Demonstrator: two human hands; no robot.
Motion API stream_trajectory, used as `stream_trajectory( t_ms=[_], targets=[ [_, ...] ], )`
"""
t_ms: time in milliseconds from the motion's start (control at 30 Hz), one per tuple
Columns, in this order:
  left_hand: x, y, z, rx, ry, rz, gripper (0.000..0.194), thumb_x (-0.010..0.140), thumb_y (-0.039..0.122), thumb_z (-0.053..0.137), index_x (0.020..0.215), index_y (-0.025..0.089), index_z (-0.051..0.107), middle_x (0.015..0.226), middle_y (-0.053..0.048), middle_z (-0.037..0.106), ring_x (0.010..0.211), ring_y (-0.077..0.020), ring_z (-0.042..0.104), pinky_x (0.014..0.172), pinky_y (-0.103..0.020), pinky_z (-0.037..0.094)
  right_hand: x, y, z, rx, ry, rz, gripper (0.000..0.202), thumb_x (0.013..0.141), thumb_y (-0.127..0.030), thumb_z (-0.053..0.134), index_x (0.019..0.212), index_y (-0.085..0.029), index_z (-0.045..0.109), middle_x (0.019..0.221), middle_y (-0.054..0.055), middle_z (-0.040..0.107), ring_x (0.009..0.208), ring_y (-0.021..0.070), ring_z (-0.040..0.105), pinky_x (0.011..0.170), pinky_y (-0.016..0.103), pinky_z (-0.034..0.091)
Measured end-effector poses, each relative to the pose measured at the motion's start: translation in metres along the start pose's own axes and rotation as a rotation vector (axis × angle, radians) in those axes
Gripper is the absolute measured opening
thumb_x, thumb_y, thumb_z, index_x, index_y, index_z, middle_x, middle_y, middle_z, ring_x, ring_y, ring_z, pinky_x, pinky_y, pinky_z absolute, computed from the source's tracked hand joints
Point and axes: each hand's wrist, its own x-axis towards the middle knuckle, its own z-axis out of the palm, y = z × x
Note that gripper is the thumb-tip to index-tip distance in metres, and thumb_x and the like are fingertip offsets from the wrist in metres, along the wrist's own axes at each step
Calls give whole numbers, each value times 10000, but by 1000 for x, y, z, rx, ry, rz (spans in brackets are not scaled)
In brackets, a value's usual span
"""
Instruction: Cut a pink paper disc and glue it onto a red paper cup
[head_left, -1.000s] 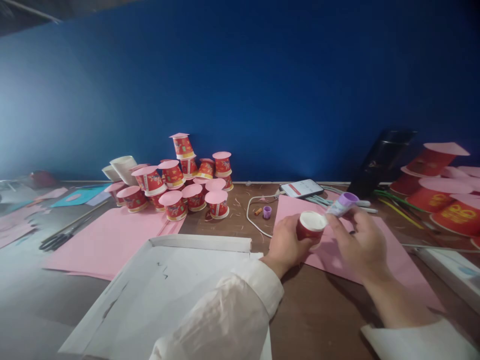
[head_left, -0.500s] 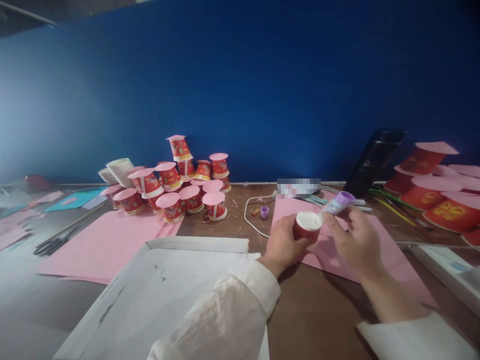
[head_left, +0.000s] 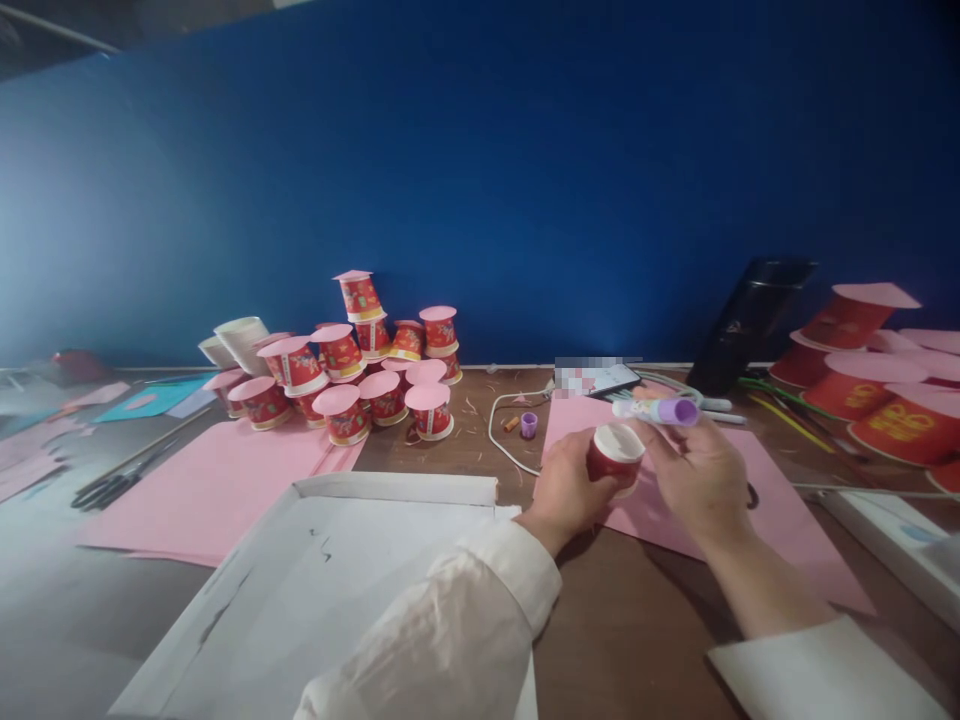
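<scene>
My left hand is wrapped round a red paper cup, whose white round end faces up. In my right hand a glue stick with a purple base is gripped between thumb and fingers. Its white tip lies just above the far side of the cup's white end; whether they touch I cannot tell. A sheet of pink paper lies on the table beneath both hands. Beyond my left hand stands a small purple cap.
Red cups topped with pink paper are stacked at the back left, and more red cups at the right. A white box lid lies in front. A black bottle, phone, scissors and pink sheets are around.
My right hand has moved slightly left and turned the glue stick, so its tip now points left beyond the cup's rim. My left hand holds the cup in nearly the same place.
</scene>
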Motion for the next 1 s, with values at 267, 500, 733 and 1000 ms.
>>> stream_trajectory(
  t_ms=[267,500,733,1000],
  targets=[
    [1,-2,2,-1,14,46,350,772,281,799,1104,219,707,1073,-64,745,972,-252,656,938,-403,535,-2,1,4,-161,-66,-53,307,898,-498,650,1057,-282,798,1039,70,834,1032,352,767,894,487,574],
    [0,0,1,17,7,45,347,777,308,803,1098,213,711,1093,-72,738,993,-260,649,943,-409,531,-4,-2,0,-189,7,-17,444,881,-603,633,1028,-218,800,975,123,828,913,357,771,806,476,581],
    [0,0,0,16,12,50,373,776,311,809,1122,215,709,1120,-75,744,1021,-271,659,975,-420,525,0,1,5,-213,-46,-25,402,899,-560,616,1096,-256,791,1063,112,830,1000,388,760,874,534,554],
    [0,0,0,26,19,50,411,770,311,818,1154,221,699,1137,-78,743,1029,-275,667,975,-413,528,-4,-2,1,-197,-19,-39,382,897,-568,627,1030,-233,752,1012,128,815,965,372,756,853,514,571]
  ],
)
